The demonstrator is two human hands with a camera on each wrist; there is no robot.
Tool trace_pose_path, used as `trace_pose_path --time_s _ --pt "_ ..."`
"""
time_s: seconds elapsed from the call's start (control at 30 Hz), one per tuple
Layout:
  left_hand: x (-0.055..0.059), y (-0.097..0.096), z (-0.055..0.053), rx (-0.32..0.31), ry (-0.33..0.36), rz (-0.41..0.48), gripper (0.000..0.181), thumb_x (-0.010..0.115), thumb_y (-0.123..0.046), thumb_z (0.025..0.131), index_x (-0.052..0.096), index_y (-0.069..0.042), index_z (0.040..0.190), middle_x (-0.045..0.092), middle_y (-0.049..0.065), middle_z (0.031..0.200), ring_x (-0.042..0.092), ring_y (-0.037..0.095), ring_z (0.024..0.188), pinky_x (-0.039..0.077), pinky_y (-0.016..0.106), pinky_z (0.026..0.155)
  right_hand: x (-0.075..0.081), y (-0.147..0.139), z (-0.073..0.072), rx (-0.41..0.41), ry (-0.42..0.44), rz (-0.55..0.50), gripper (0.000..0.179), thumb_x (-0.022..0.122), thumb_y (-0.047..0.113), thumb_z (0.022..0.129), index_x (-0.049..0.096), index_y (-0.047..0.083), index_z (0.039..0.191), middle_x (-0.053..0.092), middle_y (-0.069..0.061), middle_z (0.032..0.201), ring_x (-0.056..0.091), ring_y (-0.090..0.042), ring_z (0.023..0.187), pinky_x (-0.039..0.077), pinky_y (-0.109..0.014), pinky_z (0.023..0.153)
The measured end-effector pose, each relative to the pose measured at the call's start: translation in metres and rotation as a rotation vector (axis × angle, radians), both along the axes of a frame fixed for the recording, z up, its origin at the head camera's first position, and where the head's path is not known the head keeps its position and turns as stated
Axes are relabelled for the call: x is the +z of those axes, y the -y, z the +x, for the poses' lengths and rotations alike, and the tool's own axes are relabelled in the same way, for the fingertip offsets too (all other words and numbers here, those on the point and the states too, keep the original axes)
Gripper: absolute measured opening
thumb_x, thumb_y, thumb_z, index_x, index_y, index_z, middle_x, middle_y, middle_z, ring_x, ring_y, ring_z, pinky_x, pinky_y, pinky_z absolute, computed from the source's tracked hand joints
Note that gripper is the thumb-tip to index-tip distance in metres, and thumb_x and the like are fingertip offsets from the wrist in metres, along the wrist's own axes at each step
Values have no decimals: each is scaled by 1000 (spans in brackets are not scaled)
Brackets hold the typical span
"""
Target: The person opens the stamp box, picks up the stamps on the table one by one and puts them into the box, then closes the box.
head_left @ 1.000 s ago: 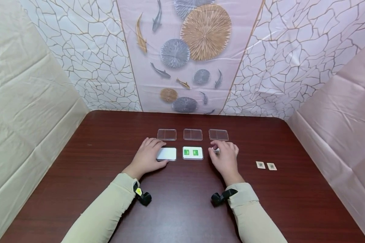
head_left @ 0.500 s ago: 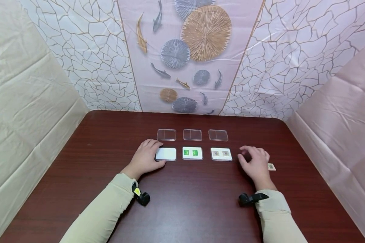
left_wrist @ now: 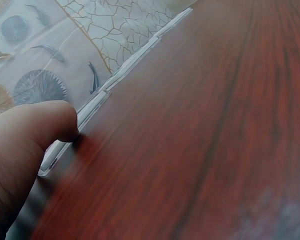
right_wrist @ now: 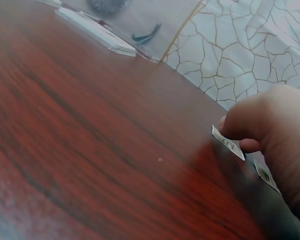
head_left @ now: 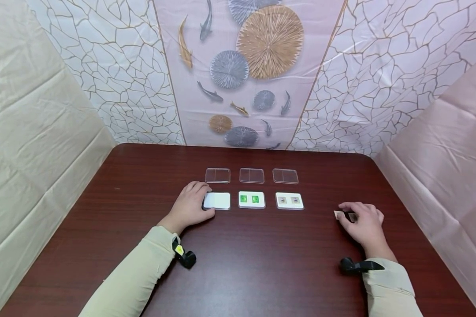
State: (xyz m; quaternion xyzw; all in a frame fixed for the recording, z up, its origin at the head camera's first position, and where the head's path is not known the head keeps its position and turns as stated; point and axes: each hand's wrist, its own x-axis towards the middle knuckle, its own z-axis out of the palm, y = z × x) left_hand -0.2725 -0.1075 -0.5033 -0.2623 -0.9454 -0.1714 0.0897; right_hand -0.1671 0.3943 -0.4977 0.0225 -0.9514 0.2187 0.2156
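1. The right hand (head_left: 364, 224) is seen on the dark red-brown wooden counter (head_left: 238, 264), well to the right of the row of cases; its fingers are curled and a small pale square chip card (head_left: 338, 214) is pinched at its left edge.
2. In the right wrist view, that card (right_wrist: 228, 143) is held tilted, its near edge raised off the counter under a fingertip (right_wrist: 237, 127). A second small pale square chip card (right_wrist: 264, 173) is seen flat just behind it, largely covered by the hand in the head view.
3. The left hand (head_left: 188, 208) is rested on the counter with relaxed fingers, and the left end of a blank white rectangular plastic case (head_left: 217, 200) is touched by them. In the left wrist view, a fingertip (left_wrist: 45, 122) is pressed against the case edge (left_wrist: 65, 145).
4. A white rectangular case holding two green squares (head_left: 251, 199) is found just right of the blank case, and a white rectangular case holding two pale chips (head_left: 289, 200) is found further right.
5. Three clear rectangular plastic lids (head_left: 251, 175) are laid in a row behind the cases, apart from them.
6. Both forearms are covered by beige sleeves (head_left: 135, 277).
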Motion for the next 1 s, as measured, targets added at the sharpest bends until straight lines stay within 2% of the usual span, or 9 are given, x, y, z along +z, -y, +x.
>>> trace_pose_path --time_s 0.23,0.4,0.7,0.83,1.0 --pt "1 2 1 -8 13 10 59 68 -39 77 62 -8 126 57 8 133 45 31 129 34 49 112 4 1 -1 14 47 85 19 73 25 89 74 9 100 66 -15 107 45 -46 107 17 -72 97" --pt "0 4 0 -32 4 18 56 67 -32 76 62 -7 126 57 9 134 46 32 129 35 50 111 4 1 -2 10 66 107 17 72 25 90 73 11 97 65 -14 106 44 -46 108 16 -71 98" --pt "1 4 1 -45 -1 11 55 67 -32 76 62 -6 125 58 10 133 46 33 128 36 50 111 4 2 1 -9 51 156 12 71 26 92 75 17 98 67 -11 100 44 -43 103 16 -70 99" --pt "1 4 2 -48 -6 13 55 68 -32 76 62 -6 124 58 10 133 47 33 128 36 49 111 3 4 1 -7 44 138 11 71 24 92 75 16 99 67 -14 100 44 -45 103 16 -71 98" --pt "-1 5 0 -44 -19 16 55 68 -32 75 62 -7 124 58 9 133 47 32 128 36 49 111 3 6 1 -15 28 68 11 70 11 90 73 13 101 66 -17 100 44 -48 103 17 -71 97"
